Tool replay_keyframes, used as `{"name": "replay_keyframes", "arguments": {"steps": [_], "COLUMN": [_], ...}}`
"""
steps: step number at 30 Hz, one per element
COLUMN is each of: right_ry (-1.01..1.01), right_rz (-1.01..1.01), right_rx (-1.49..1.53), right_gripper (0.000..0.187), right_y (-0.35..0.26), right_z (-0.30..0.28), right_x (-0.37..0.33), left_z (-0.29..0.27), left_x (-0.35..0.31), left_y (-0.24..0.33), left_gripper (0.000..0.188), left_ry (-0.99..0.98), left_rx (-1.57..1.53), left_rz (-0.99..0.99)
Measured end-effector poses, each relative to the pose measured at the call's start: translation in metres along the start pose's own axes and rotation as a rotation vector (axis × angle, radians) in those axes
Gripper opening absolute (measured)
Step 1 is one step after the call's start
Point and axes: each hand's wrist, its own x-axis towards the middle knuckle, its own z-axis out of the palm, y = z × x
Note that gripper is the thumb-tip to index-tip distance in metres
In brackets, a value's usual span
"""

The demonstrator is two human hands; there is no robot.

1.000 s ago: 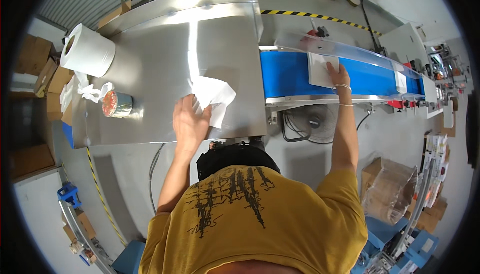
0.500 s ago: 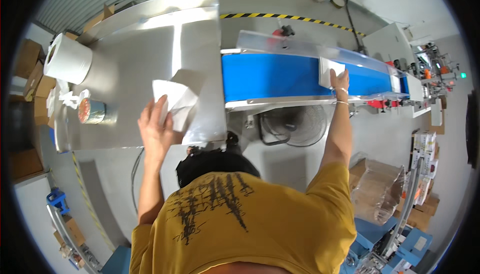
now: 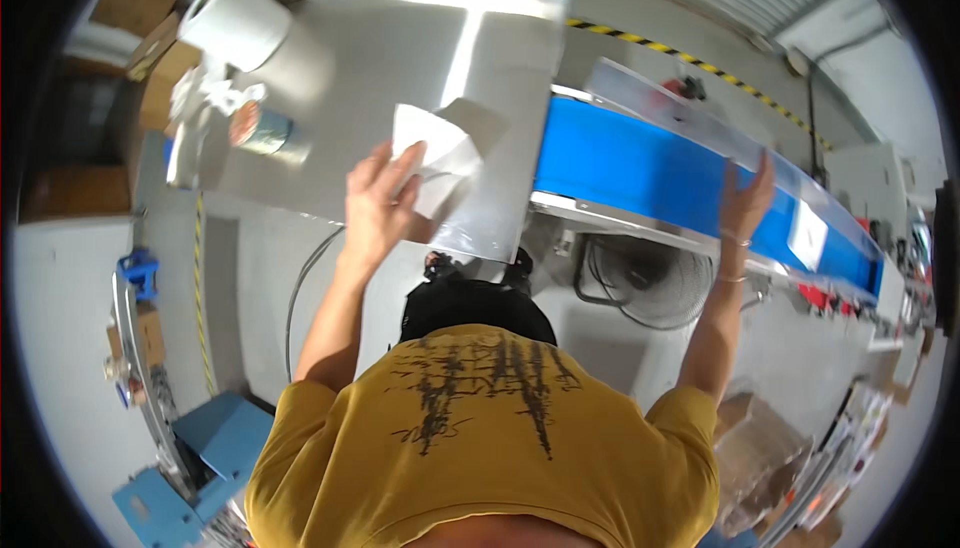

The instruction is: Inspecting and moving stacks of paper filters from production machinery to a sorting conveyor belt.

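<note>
Pressing down on a white paper towel (image 3: 432, 153), the left hand (image 3: 378, 210) lies flat on the shiny metal table (image 3: 330, 78). Its fingers (image 3: 392, 163) are spread and nearly straight, so the hand does not grip the towel; it only covers the near corner of it, and the rest of the sheet sticks out beyond the fingertips and to their right, partly folded up. The towel sits close to the right edge of the table, just beside the place where the blue conveyor belt (image 3: 640, 163) begins.

The right hand (image 3: 745, 198) is raised far from the left one, at the clear plastic side rail (image 3: 700, 128) of the belt. Its fingers (image 3: 762, 173) point up and are open and straight, and they touch the rail; I cannot tell if they hold anything. A thin bracelet (image 3: 733, 241) is on this wrist.

Beyond the left fingertips and to their left, a small round tin (image 3: 262, 131) stands on the table, and further away a big roll of white paper (image 3: 235, 20) stands at the far corner. Crumpled white paper (image 3: 205, 93) lies between the roll and the tin. Under the belt, below the right hand, a round fan (image 3: 640, 283) is seen. The person wears a yellow shirt (image 3: 480, 438).
</note>
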Motion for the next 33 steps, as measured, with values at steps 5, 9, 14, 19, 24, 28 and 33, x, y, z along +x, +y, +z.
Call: {"name": "replay_keyframes", "arguments": {"steps": [5,9,14,19,24,28,33], "right_ry": [-0.675,-0.883,-1.094,-0.929,-0.978,-0.576,-0.309], "right_rz": [-0.029,-0.019,-0.012,-0.429,0.405,0.271,0.436], "right_rx": [1.007,1.210,1.321,1.187,1.159,0.338,-0.263], "right_gripper": [0.052,0.047,0.046,0.049,0.026,0.032,0.050], "right_y": [-0.215,-0.288,-0.306,-0.295,-0.232,-0.102,-0.071], "right_z": [-0.002,0.005,0.026,0.053,0.045,0.054,0.026], "right_x": [-0.017,-0.019,-0.012,-0.020,-0.041,-0.051,-0.030], "left_z": [-0.003,-0.004,-0.002,-0.006,-0.007,-0.003,-0.005], "left_x": [-0.006,-0.005,-0.003,-0.002,0.003,0.008,0.005], "left_y": [-0.001,-0.006,-0.012,-0.009,-0.013,-0.016,-0.020], "left_gripper": [0.044,0.037,0.034,0.031,0.035,0.035,0.032], "left_ry": [0.012,0.056,0.045,0.014,0.077,0.103,0.077], "left_rx": [0.019,-0.011,-0.022,-0.096,-0.122,-0.114,-0.098], "left_rz": [-0.016,0.042,0.055,0.021,-0.093,-0.071,-0.055]}}
